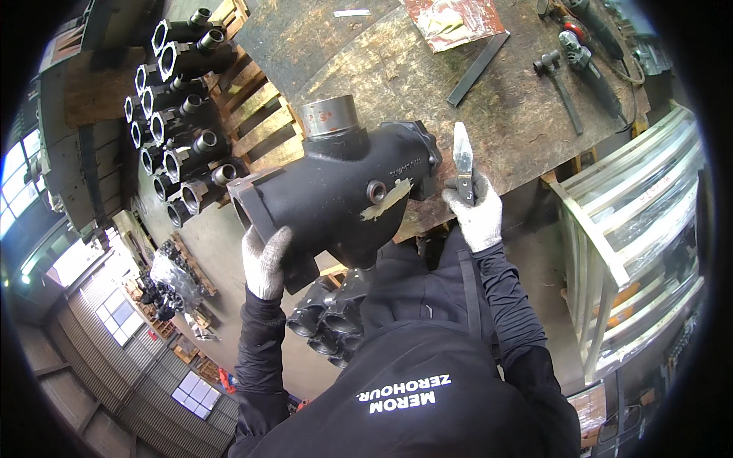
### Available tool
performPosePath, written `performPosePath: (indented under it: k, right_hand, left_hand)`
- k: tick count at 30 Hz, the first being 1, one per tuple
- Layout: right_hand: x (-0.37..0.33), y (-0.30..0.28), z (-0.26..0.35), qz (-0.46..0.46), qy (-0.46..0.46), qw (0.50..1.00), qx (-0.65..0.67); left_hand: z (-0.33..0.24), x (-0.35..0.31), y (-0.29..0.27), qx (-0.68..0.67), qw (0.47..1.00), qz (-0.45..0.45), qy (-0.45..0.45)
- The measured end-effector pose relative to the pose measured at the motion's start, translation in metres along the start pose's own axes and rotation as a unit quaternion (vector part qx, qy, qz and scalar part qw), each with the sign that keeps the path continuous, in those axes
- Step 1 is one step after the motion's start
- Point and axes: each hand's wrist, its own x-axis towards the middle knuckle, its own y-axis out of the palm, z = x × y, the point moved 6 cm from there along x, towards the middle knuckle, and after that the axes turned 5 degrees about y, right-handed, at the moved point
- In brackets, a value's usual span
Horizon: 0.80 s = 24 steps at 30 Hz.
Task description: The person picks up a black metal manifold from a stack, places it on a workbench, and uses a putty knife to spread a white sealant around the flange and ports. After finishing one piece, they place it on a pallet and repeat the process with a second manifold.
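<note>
One scraper (pixel 463 149) sits pinched in the right grip (pixel 474 200); leftward of it, the left grip (pixel 266 262) clasps a black pipe (pixel 324 191), which I'd brace firmly against any scraping.

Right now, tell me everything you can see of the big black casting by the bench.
The casting looks like black metal: a branched body with a bare silvery neck bearing reddish marks, a squarish flange around its open left end, a small round port, small lettering and a torn beige patch. It lies roughly crosswise at the near edge of the bench; what supports it is hidden. The left grip touches its flanged end.
</note>
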Motion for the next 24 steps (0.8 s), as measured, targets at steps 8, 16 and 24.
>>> performPosePath:
  k: [8, 16, 24]
  right_hand:
    - [0.002, 0.014, 0.006, 0.103, -0.01, 0.989, -0.103]
    - [0.023, 0.023, 0.006, 0.062, 0.0, 0.995, -0.083]
    - [0.042, 0.011, 0.015, 0.005, 0.01, 1.0, -0.002]
  left_hand:
    - [-0.006, 0.012, -0.001, 0.021, 0.999, 0.029, -0.014]
    - [-0.015, 0.015, 0.001, 0.047, 0.998, 0.041, -0.018]
    - [-0.022, 0.018, 0.017, 0.072, 0.992, 0.102, 0.002]
